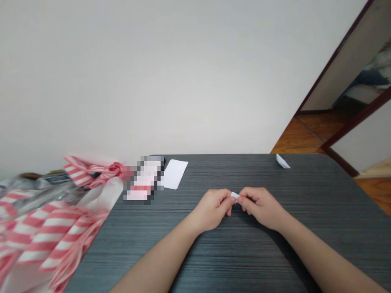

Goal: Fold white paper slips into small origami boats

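Between my two hands is a small piece of white paper (pixel 234 195), mostly covered by my fingers. My left hand (pixel 214 208) pinches its left side with thumb and fingers. Its right side is gripped the same way by my right hand (pixel 259 206). Both hands are just above the dark table, near its middle. How the paper is folded cannot be made out.
A stack of white paper (pixel 175 174) lies at the back left, beside a blurred-out phone-like object (pixel 145 179). One folded white paper piece (pixel 282 161) rests near the table's (pixel 137 240) back edge. Red-and-white striped bags (pixel 51 232) are heaped left of it.
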The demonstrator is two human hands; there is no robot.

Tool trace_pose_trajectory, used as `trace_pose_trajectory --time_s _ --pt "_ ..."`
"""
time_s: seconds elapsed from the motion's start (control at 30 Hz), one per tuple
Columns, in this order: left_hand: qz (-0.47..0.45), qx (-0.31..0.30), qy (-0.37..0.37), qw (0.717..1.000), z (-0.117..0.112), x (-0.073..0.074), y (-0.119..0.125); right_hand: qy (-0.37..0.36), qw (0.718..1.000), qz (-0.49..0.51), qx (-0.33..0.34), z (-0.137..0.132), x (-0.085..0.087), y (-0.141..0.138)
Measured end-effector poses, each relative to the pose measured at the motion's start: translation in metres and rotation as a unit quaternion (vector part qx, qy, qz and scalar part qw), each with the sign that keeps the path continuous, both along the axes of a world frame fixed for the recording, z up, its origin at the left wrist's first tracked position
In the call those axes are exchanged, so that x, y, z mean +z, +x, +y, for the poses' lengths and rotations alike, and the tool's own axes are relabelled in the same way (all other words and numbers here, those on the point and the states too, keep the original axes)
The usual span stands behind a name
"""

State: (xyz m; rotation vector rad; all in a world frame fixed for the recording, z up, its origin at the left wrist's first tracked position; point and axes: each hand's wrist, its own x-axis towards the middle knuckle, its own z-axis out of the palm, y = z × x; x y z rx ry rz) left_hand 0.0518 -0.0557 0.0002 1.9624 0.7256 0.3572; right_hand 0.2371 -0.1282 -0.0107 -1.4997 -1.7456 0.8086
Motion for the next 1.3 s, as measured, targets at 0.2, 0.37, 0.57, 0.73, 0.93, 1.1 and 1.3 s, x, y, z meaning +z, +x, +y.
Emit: trace_pose_trajectory --time_s 0.2,0.37,0.57,0.73,0.93,1.1,1.3 --pt "-0.007 0.014 0.001 1.0 -0.0015 -0.0026 0.0001 0.0 1.0 -0.011 0.004 -0.0016 0.0023 -0.0003" --pt "-0.011 0.018 -0.013 1.0 -0.0011 -0.0032 0.0002 -0.001 1.0 0.019 -0.021 -0.0021 0.002 0.0015" --pt "-0.009 0.007 -0.022 1.0 -0.0007 -0.0002 0.0003 -0.009 1.0 0.027 -0.007 -0.001 -0.0001 0.0015" --pt "-0.009 0.006 -0.013 1.0 -0.0014 -0.002 0.0003 -0.021 0.999 0.033 -0.002 -0.0019 0.0018 0.002" --pt "-0.02 0.035 -0.012 0.999 -0.0022 -0.0015 0.0011 -0.049 0.995 0.08 -0.025 -0.0023 -0.0006 0.0043" --pt "-0.027 0.044 -0.023 0.998 -0.0029 0.0007 0.0011 -0.065 0.993 0.091 -0.027 -0.0021 0.0021 0.0038" --pt "-0.039 0.056 -0.051 0.996 -0.0041 0.0001 0.0013 -0.054 0.994 0.079 -0.042 -0.0031 0.007 0.0061"
